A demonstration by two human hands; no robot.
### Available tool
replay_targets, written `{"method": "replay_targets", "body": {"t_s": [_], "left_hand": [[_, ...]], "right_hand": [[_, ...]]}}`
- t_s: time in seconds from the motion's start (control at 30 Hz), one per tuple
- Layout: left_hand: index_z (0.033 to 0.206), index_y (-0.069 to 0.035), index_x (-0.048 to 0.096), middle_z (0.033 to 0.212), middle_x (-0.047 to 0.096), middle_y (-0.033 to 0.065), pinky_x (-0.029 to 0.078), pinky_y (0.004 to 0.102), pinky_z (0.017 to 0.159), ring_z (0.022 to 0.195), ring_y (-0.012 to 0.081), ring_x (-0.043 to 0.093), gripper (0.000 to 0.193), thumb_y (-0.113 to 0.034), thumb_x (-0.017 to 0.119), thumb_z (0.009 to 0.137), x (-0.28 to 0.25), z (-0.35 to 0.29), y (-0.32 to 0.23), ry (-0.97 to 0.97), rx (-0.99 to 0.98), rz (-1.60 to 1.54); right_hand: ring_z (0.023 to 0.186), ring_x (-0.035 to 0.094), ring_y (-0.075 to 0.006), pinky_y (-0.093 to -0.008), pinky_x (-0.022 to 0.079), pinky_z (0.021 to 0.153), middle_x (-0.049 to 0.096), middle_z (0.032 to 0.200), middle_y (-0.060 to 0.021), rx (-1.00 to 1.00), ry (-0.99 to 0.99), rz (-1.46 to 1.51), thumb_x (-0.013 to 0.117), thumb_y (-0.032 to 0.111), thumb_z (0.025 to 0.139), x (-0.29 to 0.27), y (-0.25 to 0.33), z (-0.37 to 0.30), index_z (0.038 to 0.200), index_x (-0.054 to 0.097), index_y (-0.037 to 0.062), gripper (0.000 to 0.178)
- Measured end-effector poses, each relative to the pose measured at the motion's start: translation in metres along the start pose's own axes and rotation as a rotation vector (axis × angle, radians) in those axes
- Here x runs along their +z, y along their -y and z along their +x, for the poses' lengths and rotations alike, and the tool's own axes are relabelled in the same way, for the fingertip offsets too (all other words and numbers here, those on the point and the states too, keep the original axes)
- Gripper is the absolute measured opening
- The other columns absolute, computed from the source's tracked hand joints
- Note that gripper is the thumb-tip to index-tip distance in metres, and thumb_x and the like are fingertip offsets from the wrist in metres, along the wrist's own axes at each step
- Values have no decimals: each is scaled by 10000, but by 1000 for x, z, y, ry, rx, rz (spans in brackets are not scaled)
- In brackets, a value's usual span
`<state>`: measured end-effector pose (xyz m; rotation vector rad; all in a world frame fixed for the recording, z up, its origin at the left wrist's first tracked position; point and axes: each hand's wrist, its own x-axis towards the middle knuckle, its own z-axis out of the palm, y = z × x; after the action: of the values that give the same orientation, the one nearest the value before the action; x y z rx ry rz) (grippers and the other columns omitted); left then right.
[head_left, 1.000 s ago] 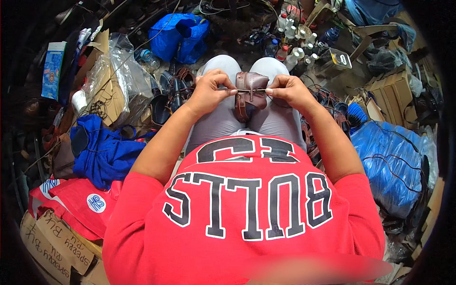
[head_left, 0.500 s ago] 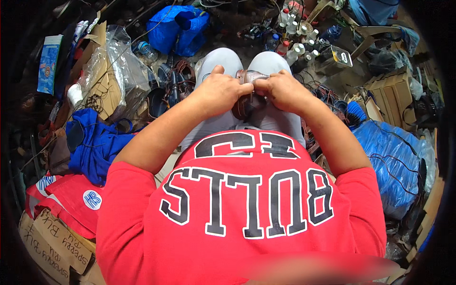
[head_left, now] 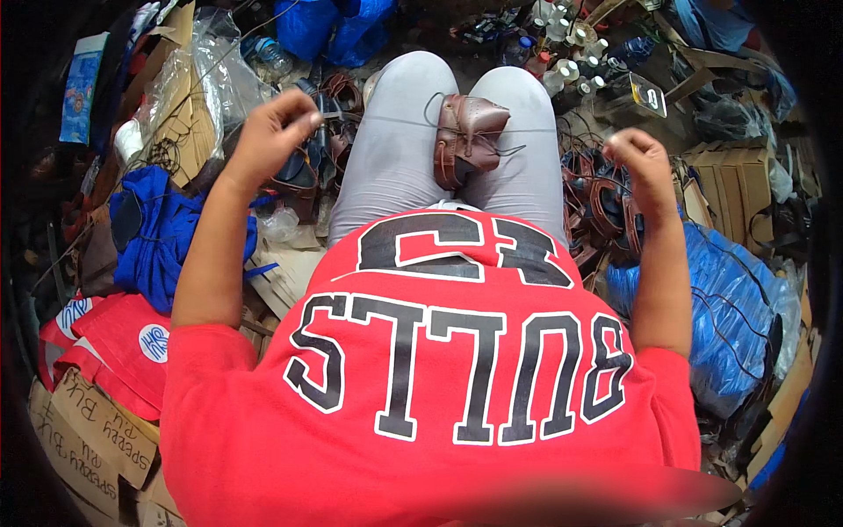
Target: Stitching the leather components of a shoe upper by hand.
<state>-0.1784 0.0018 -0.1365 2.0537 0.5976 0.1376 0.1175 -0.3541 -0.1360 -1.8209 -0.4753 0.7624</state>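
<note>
Between my thighs sits a brown leather shoe upper [head_left: 470,139], with dark loose lace or thread ends sticking out of it. A thin thread [head_left: 395,119] stretches sideways over my legs to the upper and on toward the other side. My left hand [head_left: 274,133], raised out to the left, pinches its left end; a small pale sliver shows at the fingertips, too small to name. Out to the right, my right hand [head_left: 644,167] is closed with fingertips together at the thread's other end. Both hands are well apart from the upper.
Several bottles [head_left: 562,75] stand ahead to the right, near a blue plastic bag [head_left: 338,26]. More brown leather pieces [head_left: 606,206] lie right of my legs. A blue plastic-wrapped bundle [head_left: 729,307] lies at the right, with blue cloth [head_left: 158,241] and cardboard [head_left: 97,439] at left.
My hands have moved from close together at the upper to wide apart on either side, drawing the thread out. The upper now rests between my thighs without a hand on it.
</note>
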Motion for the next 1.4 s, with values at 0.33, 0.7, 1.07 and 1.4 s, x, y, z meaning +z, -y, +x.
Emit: {"method": "replay_targets", "body": {"t_s": [0.33,0.7,1.07,1.4], "left_hand": [[920,-110,504,752,527,26,405,304,671,664,163,502,166,-272,487,949,56,44,-20,158,221,-1334],[906,-90,565,717,498,-40,353,186,550,594,42,429,75,-61,498,889,-31,35,59,-454,86,-544],[1259,-134,547,1101,595,175,444,384,878,1031,320,564,665,-281,763,647,100,108,-59,551,436,577],[1067,-40,611,1003,595,134,448,351,813,945,291,575,583,-251,813,562,132,120,-38,418,526,264]], "right_hand": [[622,468,-133,-324,433,684,499,725,-15,-188,322,1007,497,327,941,55,14,29,848,503,88,256],[783,515,-66,-217,393,639,593,885,2,-58,-399,-103,562,297,914,-52,-52,4,998,622,30,287],[721,642,-269,-349,480,641,654,765,-166,-332,443,-965,774,259,647,101,37,59,945,674,27,391],[824,563,-266,-344,451,729,560,892,-132,-423,143,-689,602,100,826,83,7,4,1150,619,116,325]]}}
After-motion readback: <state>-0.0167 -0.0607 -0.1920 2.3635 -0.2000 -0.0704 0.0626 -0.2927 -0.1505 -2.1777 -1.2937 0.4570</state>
